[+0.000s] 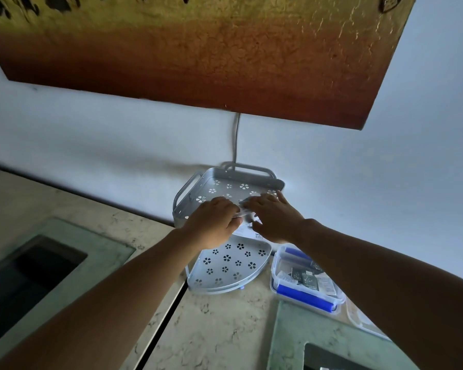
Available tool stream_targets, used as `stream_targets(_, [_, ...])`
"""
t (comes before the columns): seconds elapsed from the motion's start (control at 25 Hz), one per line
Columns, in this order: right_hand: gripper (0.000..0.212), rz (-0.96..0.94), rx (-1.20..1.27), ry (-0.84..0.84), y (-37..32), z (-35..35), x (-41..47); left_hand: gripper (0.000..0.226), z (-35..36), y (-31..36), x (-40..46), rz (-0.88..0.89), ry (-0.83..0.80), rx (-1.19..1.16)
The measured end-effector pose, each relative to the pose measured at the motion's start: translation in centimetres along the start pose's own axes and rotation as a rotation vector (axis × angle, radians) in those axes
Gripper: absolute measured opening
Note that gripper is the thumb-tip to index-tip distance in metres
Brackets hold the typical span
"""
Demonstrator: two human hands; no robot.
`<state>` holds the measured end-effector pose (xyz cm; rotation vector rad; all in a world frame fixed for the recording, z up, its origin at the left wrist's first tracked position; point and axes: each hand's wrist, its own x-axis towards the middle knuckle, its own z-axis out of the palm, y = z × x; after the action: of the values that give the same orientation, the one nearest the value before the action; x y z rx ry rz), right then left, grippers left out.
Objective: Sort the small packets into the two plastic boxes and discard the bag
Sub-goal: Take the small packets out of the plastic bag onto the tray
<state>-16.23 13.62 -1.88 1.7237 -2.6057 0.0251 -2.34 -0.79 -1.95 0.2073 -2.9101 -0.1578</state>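
Observation:
My left hand (213, 222) and my right hand (274, 217) meet over the front edge of the upper tier of a grey two-tier corner shelf (195, 188). Both hands grip a thin clear bag (247, 225) with a white label, which shows between them. To the right on the counter stands an open clear plastic box (305, 283) with blue clips, holding several small dark and white packets (309, 280). A second clear box (358, 316) is partly hidden under my right forearm.
The lower shelf tier (227, 265) with flower-shaped holes sits on the marble counter (214, 327). Glass panels with dark openings lie at the left (32, 273) and bottom right (332, 356). A large orange painting (198, 54) hangs on the wall with a cable (235, 137) below it.

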Motion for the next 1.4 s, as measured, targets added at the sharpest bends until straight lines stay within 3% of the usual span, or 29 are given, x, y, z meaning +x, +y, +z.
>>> stream_targets(0.32, [0.027,-0.063,0.095,0.083,-0.9,-3.6,-1.4,0.028,-2.6,1.2,-1.4,-0.055,0.044,-0.106])
stream_targets(0.52, [0.028,-0.05,0.186,0.145,-2.7,-6.9,-3.7,0.028,-6.2,2.7,-2.4,-0.111,0.122,-0.166])
stream_targets(0.76, [0.03,0.022,0.238,0.182,-3.5,-11.9,-9.7,0.026,-11.3,6.3,-4.7,0.034,0.266,-0.157])
stream_targets(1.12, [0.031,0.093,0.337,0.21,-2.7,-15.3,-22.9,0.02,-15.2,16.4,-9.3,0.219,0.255,-0.197])
stream_targets(1.4, [0.026,0.23,0.527,0.203,-2.9,-12.8,-33.6,0.017,-12.8,24.2,-12.7,0.196,0.179,-0.297])
